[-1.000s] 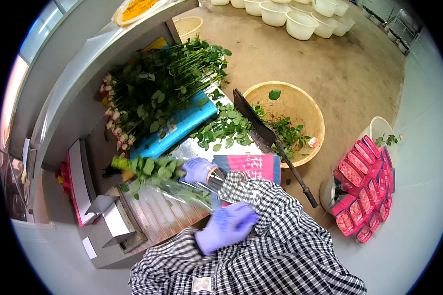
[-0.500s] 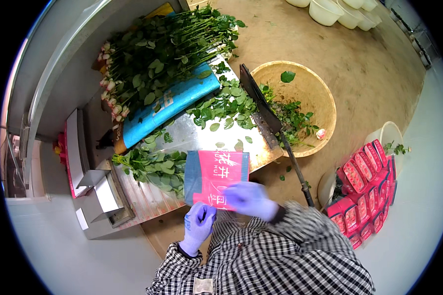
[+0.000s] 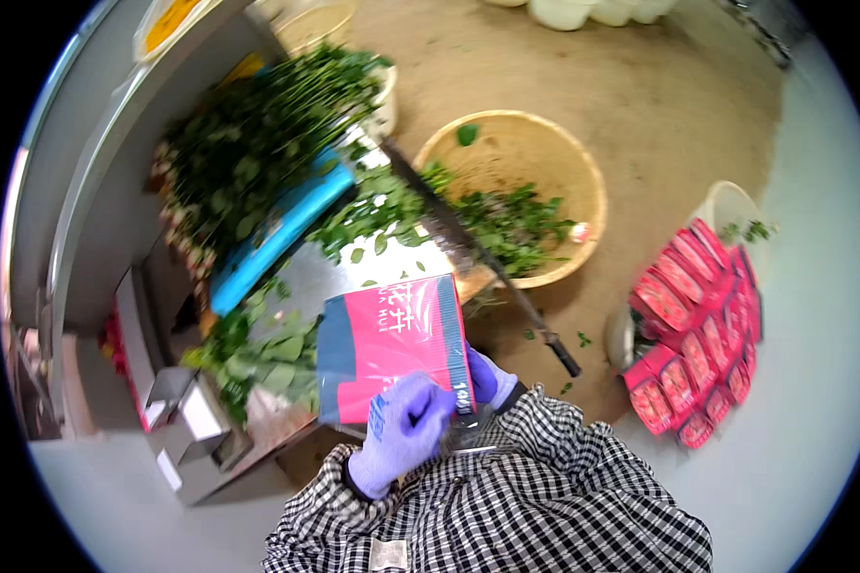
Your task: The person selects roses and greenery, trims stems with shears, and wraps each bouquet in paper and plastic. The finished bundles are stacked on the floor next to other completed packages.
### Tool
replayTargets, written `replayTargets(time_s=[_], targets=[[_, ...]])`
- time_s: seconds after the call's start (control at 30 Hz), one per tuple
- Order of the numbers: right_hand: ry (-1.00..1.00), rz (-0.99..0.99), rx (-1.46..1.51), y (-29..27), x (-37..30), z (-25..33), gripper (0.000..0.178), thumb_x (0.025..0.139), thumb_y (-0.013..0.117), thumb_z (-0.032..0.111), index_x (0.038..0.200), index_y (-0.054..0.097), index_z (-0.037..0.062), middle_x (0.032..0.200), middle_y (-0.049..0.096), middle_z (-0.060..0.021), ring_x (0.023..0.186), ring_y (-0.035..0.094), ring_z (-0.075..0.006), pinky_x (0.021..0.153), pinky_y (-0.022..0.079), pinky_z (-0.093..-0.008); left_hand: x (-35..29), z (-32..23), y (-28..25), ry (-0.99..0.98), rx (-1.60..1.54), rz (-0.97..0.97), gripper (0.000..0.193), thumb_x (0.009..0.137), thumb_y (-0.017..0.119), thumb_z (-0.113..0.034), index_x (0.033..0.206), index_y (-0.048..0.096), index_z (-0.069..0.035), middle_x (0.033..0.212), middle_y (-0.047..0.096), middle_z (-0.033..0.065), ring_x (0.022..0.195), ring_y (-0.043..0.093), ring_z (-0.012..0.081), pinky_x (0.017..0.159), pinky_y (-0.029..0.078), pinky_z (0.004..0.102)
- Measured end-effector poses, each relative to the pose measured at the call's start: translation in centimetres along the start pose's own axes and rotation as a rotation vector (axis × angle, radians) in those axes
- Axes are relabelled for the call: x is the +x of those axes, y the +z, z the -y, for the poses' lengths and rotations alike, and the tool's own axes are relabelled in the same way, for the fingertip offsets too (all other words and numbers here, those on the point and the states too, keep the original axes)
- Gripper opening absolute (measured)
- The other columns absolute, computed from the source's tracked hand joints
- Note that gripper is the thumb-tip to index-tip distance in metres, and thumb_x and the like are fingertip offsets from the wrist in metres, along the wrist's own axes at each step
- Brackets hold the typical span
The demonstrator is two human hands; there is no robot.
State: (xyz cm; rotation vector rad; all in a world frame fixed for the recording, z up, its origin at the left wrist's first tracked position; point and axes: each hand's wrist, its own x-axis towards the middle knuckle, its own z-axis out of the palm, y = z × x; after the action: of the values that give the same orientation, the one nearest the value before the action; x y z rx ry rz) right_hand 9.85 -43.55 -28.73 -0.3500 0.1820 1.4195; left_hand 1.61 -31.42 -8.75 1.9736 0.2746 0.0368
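While both gloved hands grip it, left hand (image 3: 401, 435) and right hand (image 3: 484, 375) pinch the pink flower sleeve (image 3: 397, 344) above the metal surface (image 3: 325, 277)

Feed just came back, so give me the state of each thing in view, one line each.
left hand: gloved, gripping the pink sleeve
right hand: gloved, behind the sleeve's lower right corner
pink sleeve: held up flat over the bench
woven basket: on the floor, holding leaf trimmings
rose bundle: lying on the bench
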Motion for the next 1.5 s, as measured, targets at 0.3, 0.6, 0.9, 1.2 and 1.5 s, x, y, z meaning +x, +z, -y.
replayTargets(time_s=[0.3,0.6,0.9,1.2,1.5], targets=[[-0.81,-0.534,-0.243,9.5,-30.5,-3.1,0.057,0.093,0.049,0.042,0.135,0.042,0.0035,0.128,0.054,-0.0146,0.111,0.057,-0.0263,0.093,0.048,-0.0417,-4.9,-16.7,9.8,1.062,-0.48,0.951,0.019,0.081,0.072,-0.017,0.097,0.065,-0.01,0.088,0.063,0.0052,0.078,0.064,0.0217,0.066,0.052,0.0318],[-1.38,-1.347,-0.172,17.5,-46.5,-16.7,0.04,0.094,0.053,0.026,0.126,0.05,0.0013,0.118,0.06,-0.0139,0.1,0.062,-0.0234,0.084,0.052,-0.0369,-5.8,-19.1,14.0,0.87,-0.736,1.464,0.034,0.084,0.068,-0.024,0.113,0.061,-0.007,0.107,0.062,0.0115,0.098,0.06,0.0286,0.084,0.049,0.037],[-1.178,-1.457,0.036,-1.8,-46.0,-12.7,0.034,0.094,0.059,0.027,0.117,0.058,0.0015,0.106,0.065,-0.0057,0.095,0.062,-0.0144,0.082,0.051,-0.0316,23.8,-5.7,40.9,0.703,0.594,0.754,0.041,0.079,0.069,-0.029,0.116,0.062,-0.01,0.113,0.06,0.0122,0.106,0.058,0.0306,0.091,0.047,0.0393],[-0.907,-1.741,0.079,-6.3,-44.9,-3.4,0.025,0.098,0.052,0.022,0.101,0.063,-0.0003,0.085,0.064,-0.0007,0.077,0.054,-0.0076,0.066,0.046,-0.0284,34.0,4.2,66.6,0.728,1.248,0.964,0.052,0.083,0.064,-0.033,0.13,0.049,-0.014,0.122,0.055,0.0111,0.119,0.05,0.0274,0.097,0.04,0.0449],[-1.136,-1.895,0.46,4.0,-39.7,0.8,0.024,0.096,0.052,0.019,0.107,0.058,-0.0012,0.09,0.062,-0.003,0.071,0.056,-0.0114,0.064,0.047,-0.0275,39.1,-0.6,69.0,1.033,1.231,1.132,0.029,0.086,0.056,-0.02,0.114,0.058,-0.012,0.109,0.063,0.0106,0.101,0.064,0.0263,0.08,0.053,0.0411]])
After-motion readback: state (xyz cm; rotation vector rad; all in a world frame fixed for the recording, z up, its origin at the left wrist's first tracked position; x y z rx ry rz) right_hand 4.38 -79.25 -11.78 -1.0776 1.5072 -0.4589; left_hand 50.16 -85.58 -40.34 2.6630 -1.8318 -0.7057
